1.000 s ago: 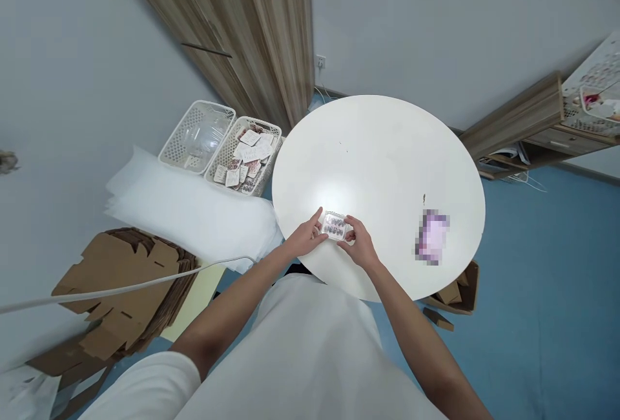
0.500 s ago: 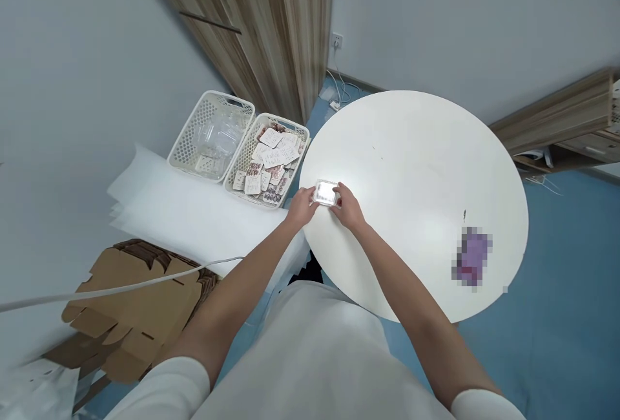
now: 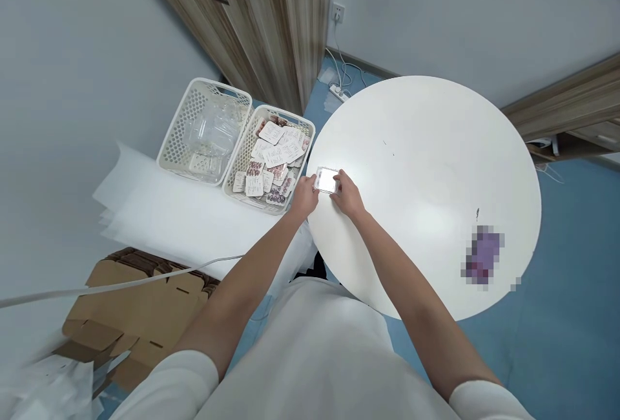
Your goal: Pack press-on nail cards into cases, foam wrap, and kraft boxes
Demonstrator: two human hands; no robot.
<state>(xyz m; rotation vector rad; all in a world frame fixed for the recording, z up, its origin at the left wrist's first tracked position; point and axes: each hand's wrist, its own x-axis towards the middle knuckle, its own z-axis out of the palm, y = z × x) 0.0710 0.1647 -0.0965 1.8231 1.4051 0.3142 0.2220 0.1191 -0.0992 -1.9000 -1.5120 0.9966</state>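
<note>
Both my hands hold one small clear plastic case (image 3: 326, 180) at the left edge of the round white table (image 3: 426, 168). My left hand (image 3: 304, 196) pinches its left end and my right hand (image 3: 347, 195) grips its right end. Glare whitens the case's top, so its contents are hidden. Just left of the case stands a white basket (image 3: 254, 132) with several small cards and packs in it.
A second white basket (image 3: 181, 126) holding clear plastic pieces stands beside the first. White foam sheets (image 3: 184, 220) and flattened cardboard boxes (image 3: 140, 310) lie at the left. A wooden cabinet (image 3: 271, 26) rises behind. A blurred purple item (image 3: 482, 255) lies on the table's right.
Both hands have carried the clear case from the table's near middle leftward to its edge, close to the basket of cards. The view has swung left with them.
</note>
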